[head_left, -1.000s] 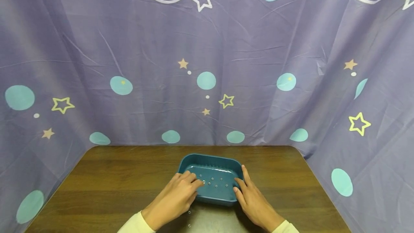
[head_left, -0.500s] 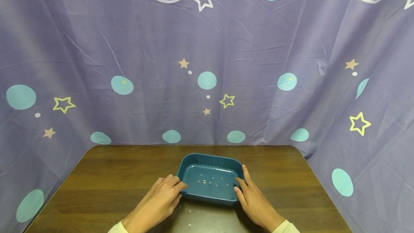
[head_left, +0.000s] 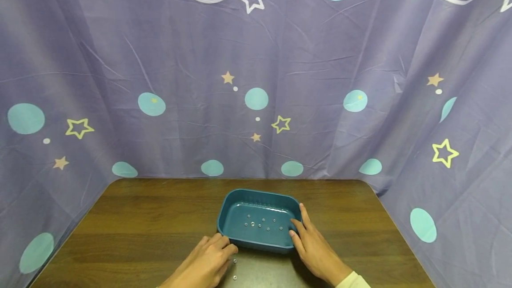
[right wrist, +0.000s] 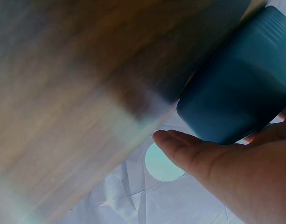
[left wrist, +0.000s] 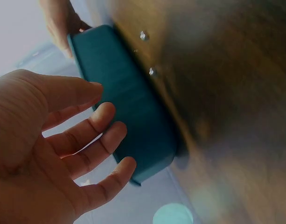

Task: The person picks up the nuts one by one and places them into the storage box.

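A teal rectangular tray [head_left: 256,240] sits on the wooden table with several small clear beads [head_left: 260,226] spread over its floor. My right hand [head_left: 318,252] holds the tray's right rim, some fingers reaching inside and others along the outer wall. My left hand [head_left: 208,259] is low in front of the tray's near left corner. Seen from the left wrist, its fingers [left wrist: 89,156] are loosely bent and hold nothing. Two more clear beads, a nearer one [head_left: 234,278] and a farther one [head_left: 234,261], lie on the table just right of the left hand.
The brown wooden table [head_left: 152,217] extends to both sides of the tray. A purple curtain [head_left: 192,128] with moons, stars and dots hangs behind the table and along its sides.
My left hand has moved out of the tray, first left to its near left corner, then down toward the loose beads on the table. The right hand stays on the rim.
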A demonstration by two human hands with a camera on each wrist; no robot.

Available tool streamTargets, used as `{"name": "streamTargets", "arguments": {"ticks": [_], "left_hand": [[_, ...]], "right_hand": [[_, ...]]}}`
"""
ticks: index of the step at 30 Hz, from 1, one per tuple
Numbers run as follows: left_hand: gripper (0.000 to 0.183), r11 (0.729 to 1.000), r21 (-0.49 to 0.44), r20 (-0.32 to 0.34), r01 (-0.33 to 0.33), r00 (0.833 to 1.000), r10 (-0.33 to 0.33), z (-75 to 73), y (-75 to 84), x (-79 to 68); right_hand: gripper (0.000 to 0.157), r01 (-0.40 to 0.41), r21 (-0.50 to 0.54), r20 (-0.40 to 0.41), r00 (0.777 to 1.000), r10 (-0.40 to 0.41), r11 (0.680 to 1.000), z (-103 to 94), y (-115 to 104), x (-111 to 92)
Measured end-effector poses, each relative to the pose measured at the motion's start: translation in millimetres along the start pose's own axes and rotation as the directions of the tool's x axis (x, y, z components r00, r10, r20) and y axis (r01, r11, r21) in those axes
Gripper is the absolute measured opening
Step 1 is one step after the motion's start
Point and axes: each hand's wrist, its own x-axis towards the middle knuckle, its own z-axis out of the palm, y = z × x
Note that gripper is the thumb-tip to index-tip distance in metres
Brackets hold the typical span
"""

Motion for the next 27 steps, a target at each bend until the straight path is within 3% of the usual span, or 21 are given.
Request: {"name": "streamTargets", "arguments": {"ticks": [5,12,19,20,24,27], "left_hand": [[0.016,0.999,-0.03,0.084,0.029,0.996,-0.026,7.7,4.7,-1.0],[0.013,1.0,0.007,0.151,0.009,0.989,-0.009,19.5,8.6,1.4],[0.083,0.996,0.067,0.232,0.051,0.97,-0.065,27.3,9.5,2.1],[0.086,0.996,0.072,0.243,0.057,0.967,-0.073,28.1,9.7,2.5],[0.057,0.996,0.074,0.23,0.043,0.971,-0.059,31.7,10.6,4.6],[0.049,0.997,0.078,0.186,0.024,0.982,-0.038,33.7,10.2,6.1]], "right_hand": [[0.047,0.005,0.001,0.009,1.0,-0.005,1.0,1.3,0.8,-2.9],[0.045,0.013,0.018,-0.003,1.0,-0.013,1.0,-0.5,1.5,-0.6],[0.047,0.001,0.016,0.009,1.0,-0.001,1.0,-1.1,1.6,-0.9],[0.047,0.002,0.014,0.01,1.0,-0.002,1.0,-0.9,1.7,-0.9],[0.046,0.009,0.01,0.007,1.0,-0.009,1.0,-0.7,2.5,-0.8],[0.046,0.012,0.009,0.004,1.0,-0.012,1.0,-1.3,3.2,-0.9]]}}
